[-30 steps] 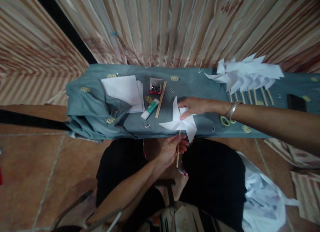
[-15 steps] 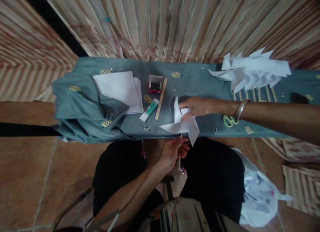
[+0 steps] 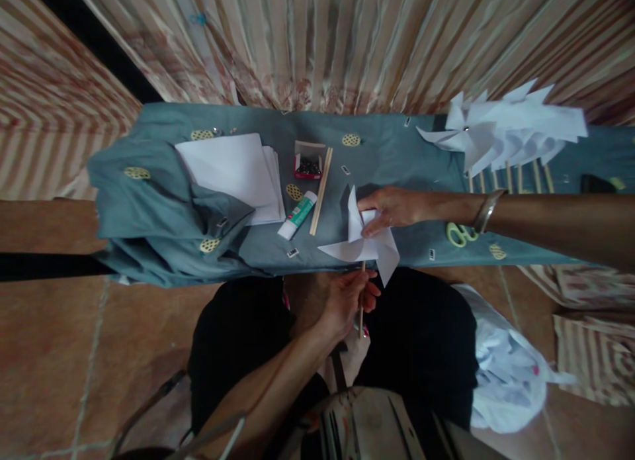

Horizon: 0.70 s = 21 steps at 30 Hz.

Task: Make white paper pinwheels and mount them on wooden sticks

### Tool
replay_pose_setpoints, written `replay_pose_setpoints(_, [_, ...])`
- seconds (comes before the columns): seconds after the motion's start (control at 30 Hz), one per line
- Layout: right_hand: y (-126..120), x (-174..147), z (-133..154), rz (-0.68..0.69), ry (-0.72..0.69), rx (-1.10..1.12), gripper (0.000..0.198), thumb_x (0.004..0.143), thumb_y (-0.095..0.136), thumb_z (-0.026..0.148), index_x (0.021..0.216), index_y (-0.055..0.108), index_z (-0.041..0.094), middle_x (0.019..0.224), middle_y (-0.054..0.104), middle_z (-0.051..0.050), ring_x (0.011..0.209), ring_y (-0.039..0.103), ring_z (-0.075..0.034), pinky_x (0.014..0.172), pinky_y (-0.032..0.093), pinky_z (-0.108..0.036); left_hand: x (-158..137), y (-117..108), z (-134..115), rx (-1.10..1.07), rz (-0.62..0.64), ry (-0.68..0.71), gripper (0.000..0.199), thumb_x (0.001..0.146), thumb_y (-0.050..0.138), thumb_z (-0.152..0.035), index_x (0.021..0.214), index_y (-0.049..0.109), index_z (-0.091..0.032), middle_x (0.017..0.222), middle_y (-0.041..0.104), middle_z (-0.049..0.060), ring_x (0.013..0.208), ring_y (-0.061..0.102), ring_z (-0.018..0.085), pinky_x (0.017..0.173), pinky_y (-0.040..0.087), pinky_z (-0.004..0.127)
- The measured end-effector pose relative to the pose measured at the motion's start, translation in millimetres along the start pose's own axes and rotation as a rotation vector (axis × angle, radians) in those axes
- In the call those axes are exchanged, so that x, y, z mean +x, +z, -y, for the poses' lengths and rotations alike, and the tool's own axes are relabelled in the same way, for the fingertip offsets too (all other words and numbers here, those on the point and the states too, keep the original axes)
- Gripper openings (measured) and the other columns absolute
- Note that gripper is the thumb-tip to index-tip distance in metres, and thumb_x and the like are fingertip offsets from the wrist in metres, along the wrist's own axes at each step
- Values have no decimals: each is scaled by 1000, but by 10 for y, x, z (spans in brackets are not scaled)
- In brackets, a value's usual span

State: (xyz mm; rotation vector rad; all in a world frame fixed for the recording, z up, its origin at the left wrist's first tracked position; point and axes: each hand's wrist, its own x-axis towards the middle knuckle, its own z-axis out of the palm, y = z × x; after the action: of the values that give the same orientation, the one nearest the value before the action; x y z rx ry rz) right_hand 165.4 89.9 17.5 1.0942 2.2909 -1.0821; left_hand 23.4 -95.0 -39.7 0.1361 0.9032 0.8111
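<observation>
A white paper pinwheel [image 3: 354, 249] lies at the front edge of the cloth-covered table, its blades spread out. My right hand [image 3: 389, 210] grips it near the centre, thumb and fingers on the folded paper. Below the table edge, my left hand [image 3: 350, 301] is closed around the thin wooden stick [image 3: 362, 318] that runs down from the pinwheel. The pinwheel's centre is hidden under my right fingers. Left of it lie two loose wooden sticks [image 3: 321, 192], a glue stick [image 3: 297, 215] and a small open box of dark pins [image 3: 308, 165].
White paper sheets [image 3: 228, 172] are stacked at the left, partly under a cloth fold. Several pinwheels on sticks [image 3: 520, 129] lie overlapping at the back right. Green-handled scissors [image 3: 460, 235] rest below my right forearm. A white plastic bag [image 3: 506, 367] sits on the floor at right.
The view has shifted slightly. Both hands keep their holds on the pinwheel and its stick, with hardly any movement between them.
</observation>
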Motion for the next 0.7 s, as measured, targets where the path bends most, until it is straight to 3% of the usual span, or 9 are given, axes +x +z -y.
replay_pose_setpoints(0.33, [80,2,-73,-51,-26,25,25,76,75,43,86,72,21,76,69,-1,75,63,-20,66,42,-29,24,8,25,-2,4,-18,28,77,73,-34,86,67,-8,55,61,0,38,45,6,43,29,22])
replay_pose_setpoints(0.53, [155,-41,-119,-135,-31,48,23,74,75,41,76,67,20,67,63,2,63,58,-15,58,38,-26,9,26,46,-6,16,-5,24,80,70,-30,87,67,-8,57,63,0,39,48,7,44,32,22])
replay_pose_setpoints(0.7, [188,-75,-111,-157,-38,23,24,77,72,42,80,66,19,73,64,2,67,58,-14,61,38,-25,24,24,53,5,14,7,25,80,71,-32,87,67,-8,57,63,0,39,49,7,44,32,22])
